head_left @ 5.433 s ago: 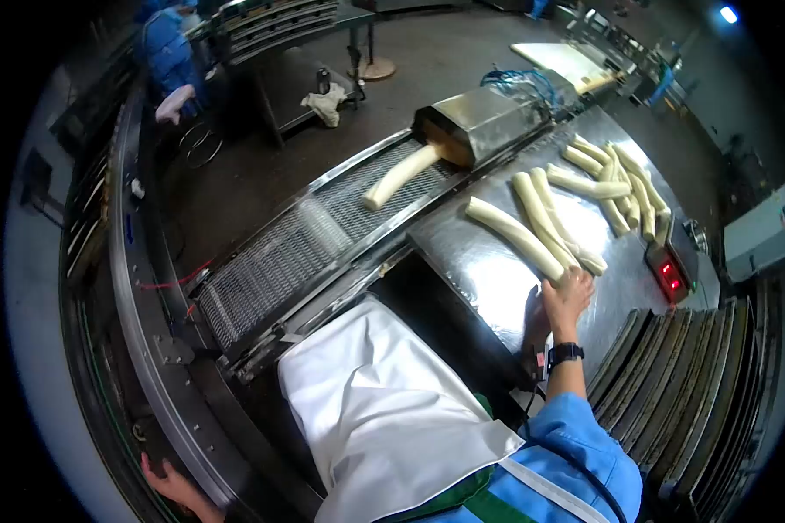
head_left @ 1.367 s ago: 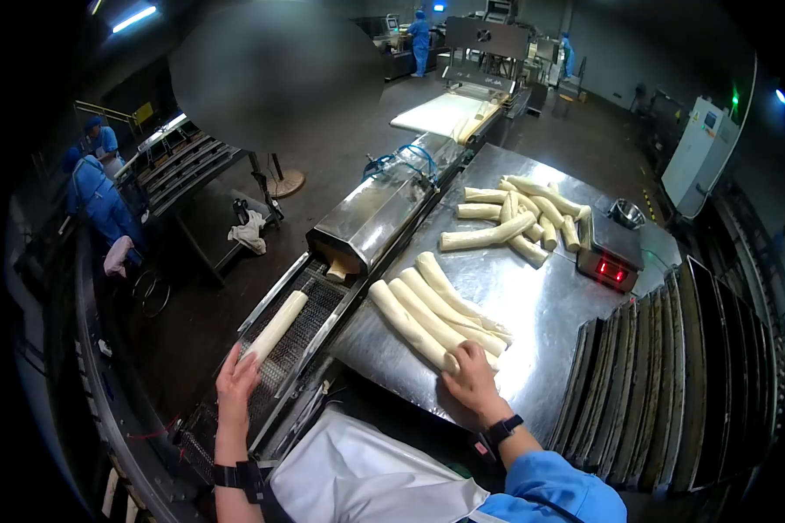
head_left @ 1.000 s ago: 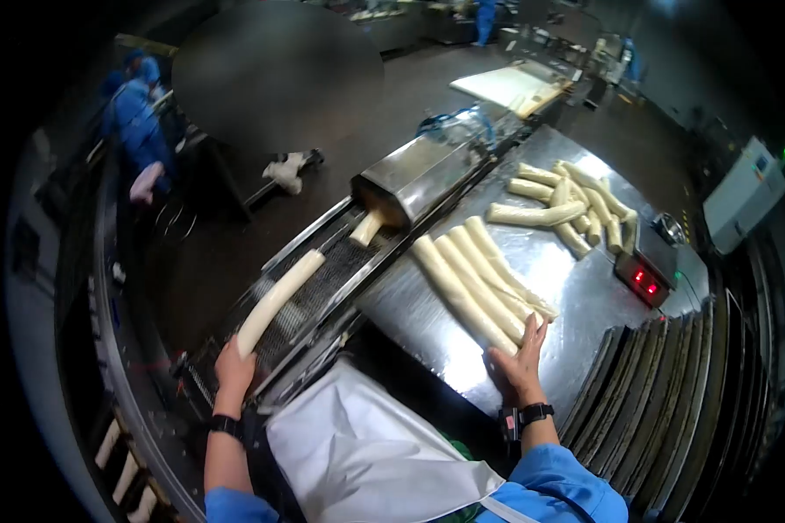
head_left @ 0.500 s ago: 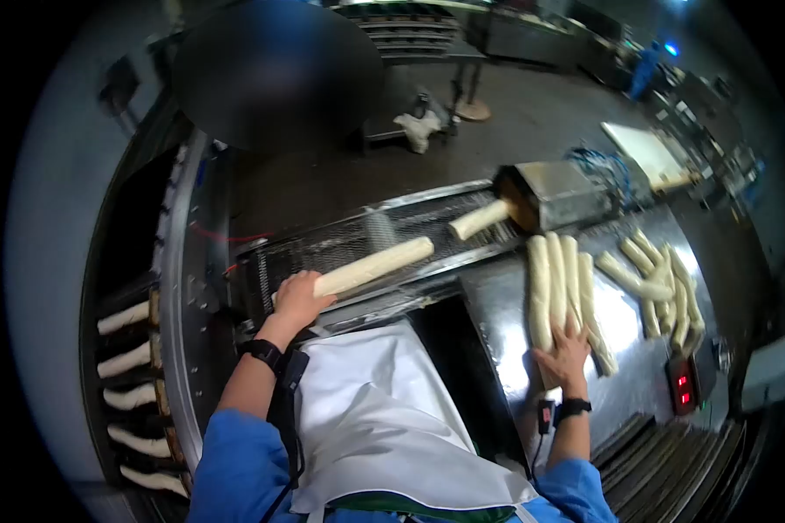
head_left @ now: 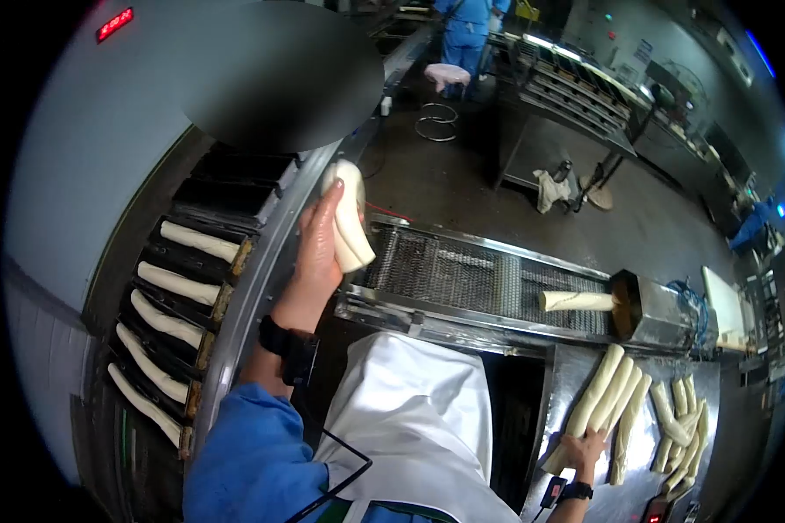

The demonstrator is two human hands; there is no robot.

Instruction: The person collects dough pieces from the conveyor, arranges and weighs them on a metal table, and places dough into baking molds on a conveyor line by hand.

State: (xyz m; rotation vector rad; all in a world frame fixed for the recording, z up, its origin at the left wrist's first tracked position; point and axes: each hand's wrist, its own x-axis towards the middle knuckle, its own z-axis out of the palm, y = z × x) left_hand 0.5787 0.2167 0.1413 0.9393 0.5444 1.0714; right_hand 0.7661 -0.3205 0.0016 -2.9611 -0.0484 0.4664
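My left hand (head_left: 318,248) is closed around a pale dough roll (head_left: 351,222), raised near the left end of the mesh conveyor. The roll seems bent or doubled over, its far end lying beyond my thumb. My right hand (head_left: 584,449) rests with fingers spread on a row of dough rolls (head_left: 612,388) lying side by side on the steel table (head_left: 574,359). On the conveyor (head_left: 427,266), another dough roll (head_left: 576,301) sticks out of the metal housing (head_left: 658,318).
To the left, dark baking pans (head_left: 179,309) hold several dough strips beside a metal rail (head_left: 262,292). More dough rolls (head_left: 682,427) lie in a pile at the table's right. A person in blue (head_left: 467,39) stands in the background near a rack (head_left: 576,83).
My left hand has lifted the dough roll off the conveyor and carried it left. The view has turned left. My right hand stays on the dough rolls, and the roll at the housing remains there.
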